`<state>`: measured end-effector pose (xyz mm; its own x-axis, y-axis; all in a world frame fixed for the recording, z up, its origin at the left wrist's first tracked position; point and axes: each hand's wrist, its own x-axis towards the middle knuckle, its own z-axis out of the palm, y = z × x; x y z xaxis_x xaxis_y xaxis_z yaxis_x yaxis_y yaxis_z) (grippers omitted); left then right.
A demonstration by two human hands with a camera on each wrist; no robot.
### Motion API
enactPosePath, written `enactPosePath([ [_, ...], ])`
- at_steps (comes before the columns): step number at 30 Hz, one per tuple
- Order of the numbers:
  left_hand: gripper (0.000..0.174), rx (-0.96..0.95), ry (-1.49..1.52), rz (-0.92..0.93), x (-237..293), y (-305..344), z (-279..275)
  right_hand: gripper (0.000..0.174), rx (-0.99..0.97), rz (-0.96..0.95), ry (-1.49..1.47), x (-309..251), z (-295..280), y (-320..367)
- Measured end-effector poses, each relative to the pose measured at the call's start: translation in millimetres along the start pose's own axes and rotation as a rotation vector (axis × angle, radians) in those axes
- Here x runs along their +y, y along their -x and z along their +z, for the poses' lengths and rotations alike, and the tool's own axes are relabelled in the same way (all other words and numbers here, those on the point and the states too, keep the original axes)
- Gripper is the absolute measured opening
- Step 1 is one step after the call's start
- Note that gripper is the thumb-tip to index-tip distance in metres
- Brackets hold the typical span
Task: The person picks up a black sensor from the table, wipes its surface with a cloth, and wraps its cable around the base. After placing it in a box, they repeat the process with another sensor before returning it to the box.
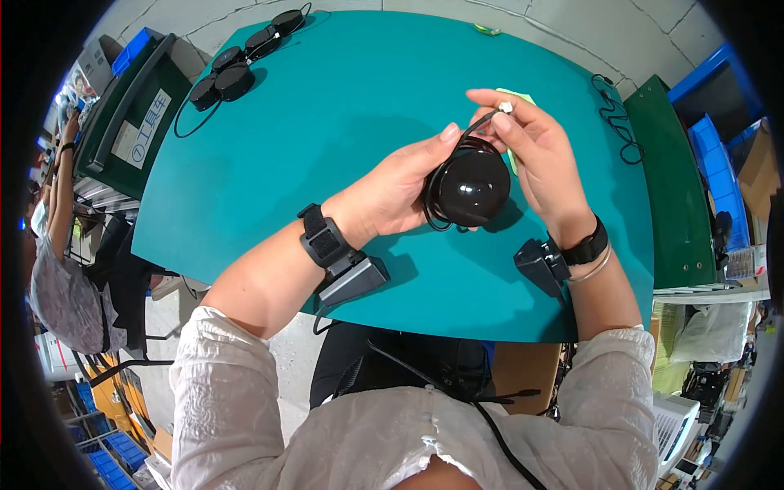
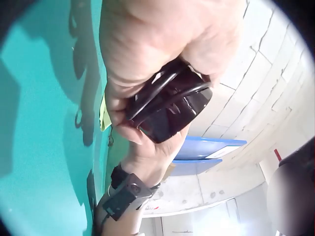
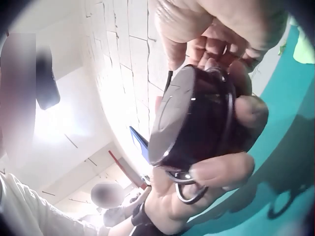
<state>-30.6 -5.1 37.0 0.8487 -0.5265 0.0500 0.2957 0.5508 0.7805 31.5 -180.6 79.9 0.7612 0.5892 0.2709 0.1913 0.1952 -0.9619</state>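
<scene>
My left hand (image 1: 392,192) grips a glossy, black, round device (image 1: 475,189) with its cable wound around the side. In the right wrist view, the left fingertips (image 3: 224,169) curl against the device's edge (image 3: 177,115). My right hand (image 1: 543,155) is just above and right of it, thumb and forefinger pinching the cable's end by a small white connector (image 1: 505,108). From that end the cable (image 1: 476,125) runs down to the coils. The left wrist view shows cable loops (image 2: 157,93) crossing the device below the left palm.
Several similar black round devices (image 1: 234,80) with cables lie at the table's back left. A yellow-green item (image 1: 514,162) lies behind my right hand. A black cable (image 1: 614,118) rests at the right edge, beside a green panel (image 1: 674,188). The teal table (image 1: 327,106) meets a block wall.
</scene>
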Motion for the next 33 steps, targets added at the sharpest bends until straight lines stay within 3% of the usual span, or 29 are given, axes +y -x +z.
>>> enactPosePath([
  [4,0.054,0.065,0.062,0.089,-1,-1,7,0.025,0.052,0.123,0.068,6,-3,1],
  [10,0.052,0.246,-0.105,0.13,1,-1,20,0.019,0.108,0.029,0.236,10,2,3],
  [12,0.051,0.271,-0.082,0.058,1,0,20,0.018,0.111,0.01,0.237,10,4,4],
  [16,0.053,0.251,-0.03,0.008,0,0,10,0.016,0.075,-0.033,0.233,6,9,5],
  [18,0.056,0.111,0.052,-0.087,2,2,8,0.016,0.056,-0.072,0.268,3,10,6],
  [31,0.057,0.129,0.104,-0.141,1,2,8,0.02,-0.033,-0.069,0.181,7,7,4],
  [33,0.065,0.142,0.073,-0.134,1,2,8,0.02,-0.034,-0.042,0.149,3,8,5],
])
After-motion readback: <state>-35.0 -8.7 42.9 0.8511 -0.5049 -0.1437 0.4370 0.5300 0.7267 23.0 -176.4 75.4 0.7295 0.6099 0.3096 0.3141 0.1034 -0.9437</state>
